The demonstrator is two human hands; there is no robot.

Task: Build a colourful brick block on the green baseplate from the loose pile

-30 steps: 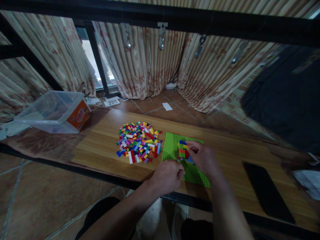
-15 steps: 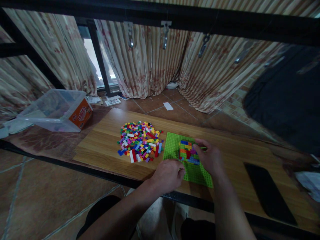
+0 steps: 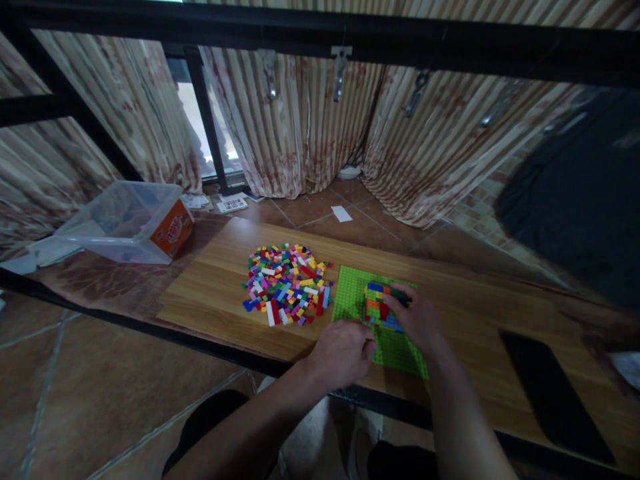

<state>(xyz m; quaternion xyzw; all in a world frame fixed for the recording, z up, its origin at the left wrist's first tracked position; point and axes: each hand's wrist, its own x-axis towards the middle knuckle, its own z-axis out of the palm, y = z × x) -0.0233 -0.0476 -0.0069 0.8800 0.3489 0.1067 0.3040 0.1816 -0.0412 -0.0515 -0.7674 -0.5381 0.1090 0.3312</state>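
Head view: one green baseplate [image 3: 353, 300] lies flat on the counter [image 3: 215, 300], its near edge pinned by the left hand [image 3: 343, 353], fingers curled, grip contents not discernible. One multicoloured brick stack [image 3: 377, 308] stands studded on it, right hand [image 3: 417, 320] with fingertips pressing it. One heap of loose bricks [image 3: 287, 285] lies just left, within reach; one clear bin [image 3: 125, 220] farther left.

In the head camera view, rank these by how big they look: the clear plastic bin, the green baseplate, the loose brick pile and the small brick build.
1. Clear plastic bin
2. Green baseplate and loose brick pile: look alike
3. Small brick build
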